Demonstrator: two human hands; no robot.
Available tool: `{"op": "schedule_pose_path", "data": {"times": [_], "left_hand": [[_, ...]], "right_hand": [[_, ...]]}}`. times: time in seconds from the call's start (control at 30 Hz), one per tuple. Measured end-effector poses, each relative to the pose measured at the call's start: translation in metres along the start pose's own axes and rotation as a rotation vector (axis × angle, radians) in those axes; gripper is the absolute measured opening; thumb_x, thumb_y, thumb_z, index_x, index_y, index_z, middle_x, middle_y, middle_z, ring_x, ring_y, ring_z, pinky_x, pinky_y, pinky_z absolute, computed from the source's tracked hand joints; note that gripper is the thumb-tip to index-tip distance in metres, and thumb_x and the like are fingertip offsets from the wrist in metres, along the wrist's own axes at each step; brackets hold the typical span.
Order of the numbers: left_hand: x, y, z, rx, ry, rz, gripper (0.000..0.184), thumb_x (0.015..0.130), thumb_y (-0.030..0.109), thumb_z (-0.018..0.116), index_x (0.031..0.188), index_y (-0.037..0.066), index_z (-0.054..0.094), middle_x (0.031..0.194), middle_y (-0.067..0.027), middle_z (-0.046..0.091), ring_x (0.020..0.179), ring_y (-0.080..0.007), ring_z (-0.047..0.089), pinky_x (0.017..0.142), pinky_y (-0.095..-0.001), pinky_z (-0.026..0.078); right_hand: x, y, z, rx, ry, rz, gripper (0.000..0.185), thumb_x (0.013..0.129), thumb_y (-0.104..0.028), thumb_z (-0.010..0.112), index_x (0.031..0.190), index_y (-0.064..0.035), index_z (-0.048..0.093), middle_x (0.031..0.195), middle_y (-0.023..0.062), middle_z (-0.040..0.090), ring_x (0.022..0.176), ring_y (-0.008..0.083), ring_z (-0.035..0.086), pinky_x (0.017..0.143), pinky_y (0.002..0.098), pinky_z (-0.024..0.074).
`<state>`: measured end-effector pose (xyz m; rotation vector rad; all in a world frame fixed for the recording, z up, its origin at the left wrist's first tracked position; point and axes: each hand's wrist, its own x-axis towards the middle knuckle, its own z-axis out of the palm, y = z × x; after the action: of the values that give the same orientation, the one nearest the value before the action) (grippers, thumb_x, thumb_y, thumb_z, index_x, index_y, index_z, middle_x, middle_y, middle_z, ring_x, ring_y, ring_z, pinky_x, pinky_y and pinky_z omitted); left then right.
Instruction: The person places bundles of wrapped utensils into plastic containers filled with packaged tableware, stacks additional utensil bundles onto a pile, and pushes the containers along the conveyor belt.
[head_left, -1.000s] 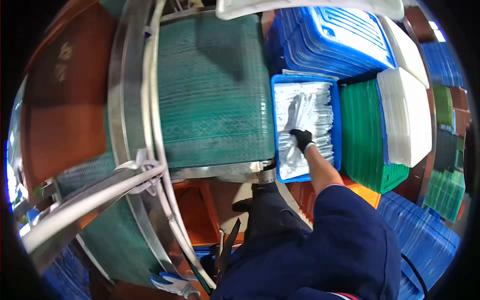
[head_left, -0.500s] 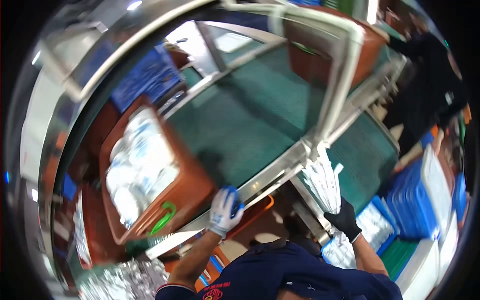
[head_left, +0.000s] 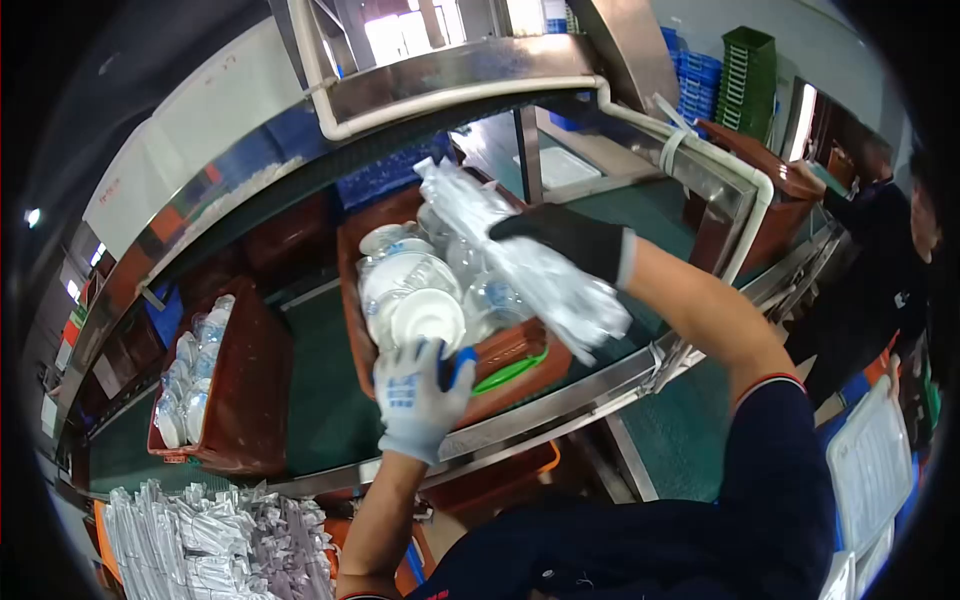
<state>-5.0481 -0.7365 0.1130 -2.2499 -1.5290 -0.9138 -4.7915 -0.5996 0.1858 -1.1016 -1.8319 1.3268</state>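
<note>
My right hand (head_left: pixel 575 240), in a black glove, is closed around a bundle of long white-and-silver plastic-wrapped packets (head_left: pixel 520 262). The bundle is held slantwise over the right side of a brown bin (head_left: pixel 352 300) with a green handle. Inside that bin lie white bowls and dishes in clear film (head_left: pixel 428 318). Reaching to the bin's front edge is my left hand (head_left: pixel 420 390), in a white and blue glove. Its thumb stands apart from the fingers, which overlap the nearest bowl; whether they touch it is unclear.
The bin sits on a green conveyor belt (head_left: pixel 325 345). A second brown bin (head_left: pixel 250 400) of wrapped dishes stands left. Many silver packets (head_left: pixel 215 545) are piled at lower left. A white pipe (head_left: pixel 460 100) frames the belt. A person (head_left: pixel 860 260) works at right.
My right hand has lifted the packets from the lower right and carried them left over the bin. My left hand has moved slightly, to the bin's front. The view has turned.
</note>
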Motion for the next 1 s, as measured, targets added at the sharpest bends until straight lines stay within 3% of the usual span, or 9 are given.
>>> {"op": "schedule_pose_path", "data": {"times": [0.07, 0.1, 0.17, 0.23, 0.47, 0.57, 0.87, 0.93, 1.0], "left_hand": [[-0.01, -0.01, 0.013, 0.026, 0.018, 0.073, 0.03, 0.083, 0.04, 0.075, 0.083, 0.012, 0.067, 0.087, -0.0096, 0.067, 0.081, -0.0292, 0.066, 0.079, -0.043, 0.048], [-0.011, -0.011, 0.014, 0.04, -0.037, 0.067, 0.033, 0.083, 0.044, 0.074, 0.085, 0.012, 0.068, 0.089, -0.0105, 0.067, 0.081, -0.0299, 0.067, 0.079, -0.0429, 0.048], [-0.008, -0.004, 0.012, 0.046, -0.108, 0.065, 0.041, 0.084, 0.052, 0.071, 0.089, 0.011, 0.07, 0.09, -0.0113, 0.068, 0.08, -0.0307, 0.068, 0.079, -0.0428, 0.05], [-0.002, 0.004, 0.01, 0.046, -0.066, 0.136, 0.043, 0.084, 0.052, 0.072, 0.09, 0.01, 0.07, 0.088, -0.0131, 0.068, 0.079, -0.0303, 0.068, 0.072, -0.0442, 0.052], [-0.005, -0.032, 0.011, -0.032, 0.072, 0.299, 0.042, 0.085, 0.051, 0.071, 0.081, 0.009, 0.065, 0.077, -0.0139, 0.066, 0.069, -0.0308, 0.065, 0.062, -0.0438, 0.048], [0.0, -0.052, 0.001, -0.074, 0.109, 0.332, 0.036, 0.082, 0.046, 0.074, 0.081, 0.011, 0.067, 0.077, -0.0124, 0.066, 0.068, -0.03, 0.065, 0.063, -0.0433, 0.049], [0.011, -0.093, -0.03, -0.24, 0.115, 0.282, 0.031, 0.08, 0.044, 0.076, 0.075, 0.014, 0.072, 0.073, -0.0099, 0.067, 0.07, -0.0317, 0.067, 0.07, -0.0449, 0.053], [0.015, -0.104, -0.058, -0.239, -0.189, 0.194, 0.035, 0.081, 0.043, 0.076, 0.092, 0.01, 0.074, 0.086, -0.0144, 0.071, 0.084, -0.0349, 0.068, 0.081, -0.0466, 0.053], [-0.017, -0.122, -0.112, -0.216, 0.119, 0.223, 0.043, 0.084, 0.043, 0.072, 0.105, 0.006, 0.067, 0.105, -0.0154, 0.069, 0.101, -0.0344, 0.065, 0.092, -0.0487, 0.047]], "right_hand": [[0.083, 0.031, 0.017, 0.034, 0.13, -0.048, 0.04, 0.092, -0.04, 0.071, 0.109, -0.004, 0.073, 0.081, 0.0125, 0.066, 0.077, 0.0158, 0.061, 0.078, 0.0324, 0.0516], [0.085, 0.014, 0.01, -0.644, 0.106, -0.252, 0.037, 0.09, -0.039, 0.064, 0.1, -0.0051, 0.075, 0.089, 0.0164, 0.074, 0.083, 0.0283, 0.072, 0.078, 0.0421, 0.0554], [0.079, 0.029, 0.009, -0.853, 0.445, -0.521, 0.036, 0.088, -0.039, 0.062, 0.096, -0.0066, 0.075, 0.09, 0.0204, 0.072, 0.083, 0.0371, 0.071, 0.079, 0.0491, 0.0556], [0.008, -0.01, 0.007, -1.153, 0.31, -0.214, 0.03, 0.09, -0.039, 0.063, 0.101, -0.0126, 0.073, 0.088, 0.0184, 0.071, 0.081, 0.0386, 0.069, 0.076, 0.0482, 0.0546], [-0.095, 0.03, 0.029, -1.205, -0.074, -0.315, 0.061, 0.075, -0.062, 0.079, 0.105, -0.0084, 0.074, 0.091, 0.0151, 0.072, 0.084, 0.0357, 0.07, 0.077, 0.0447, 0.0548], [-0.106, 0.02, 0.065, -1.151, 0.221, -0.291, 0.055, 0.074, -0.062, 0.079, 0.081, -0.0085, 0.068, 0.075, 0.0135, 0.067, 0.074, 0.0356, 0.069, 0.067, 0.0458, 0.0532], [-0.112, 0.004, 0.144, -1.235, 0.557, -0.261, 0.063, 0.07, -0.07, 0.077, 0.071, -0.0079, 0.065, 0.066, 0.0128, 0.066, 0.062, 0.0323, 0.068, 0.06, 0.0452, 0.0532], [-0.116, -0.008, 0.17, -1.261, 0.659, -0.145, 0.062, 0.071, -0.071, 0.076, 0.071, -0.0096, 0.065, 0.063, 0.0122, 0.064, 0.058, 0.033, 0.066, 0.058, 0.0461, 0.0508], [-0.126, -0.038, 0.228, -1.259, 0.731, -0.14, 0.062, 0.073, -0.069, 0.076, 0.074, -0.007, 0.066, 0.064, 0.014, 0.066, 0.061, 0.0339, 0.069, 0.059, 0.0467, 0.0529]]}}
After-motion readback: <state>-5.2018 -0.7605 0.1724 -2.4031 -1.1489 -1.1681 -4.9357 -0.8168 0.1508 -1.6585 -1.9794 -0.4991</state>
